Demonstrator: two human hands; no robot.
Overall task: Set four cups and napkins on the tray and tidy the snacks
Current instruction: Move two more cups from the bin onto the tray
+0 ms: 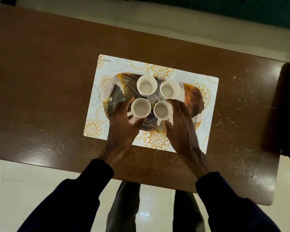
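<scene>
Holds near-left cup (140, 108) in left grip (122, 118), thumb on near side, fingers curled round far side. Holds near-right cup (162, 110) in right grip (181, 121) in the same way, fingertips close to far-right cup (169, 89); cannot tell if touching it. Far-left cup (146, 85) standing free. All four upright on tray (193, 96), two by two, close together near its middle, and empty as far as visible. No napkins and no snacks in view.

Probably the last small placing of the two near cups. To do it well: keep both upright and slide rather than lift, to avoid tipping. Move slowly toward the far pair, with rims so near and easy to knock. Better to leave a small gap between all four. Turn handles to one same side if wanted; near handles pointing toward the body, far ones away, as it seems. Release only with each base flat on tray. Keep bare tray at left and right for napkins, not yet brought.

Tray lying on placemat (157, 71) with orange flowers, set a little skewed on brown tabletop (49, 81), glossy and much scratched. Pale tiled floor (15, 181) below. Dark thing (288, 106) at right edge, too cut off to name. Green surface (241, 7) along top edge.
</scene>
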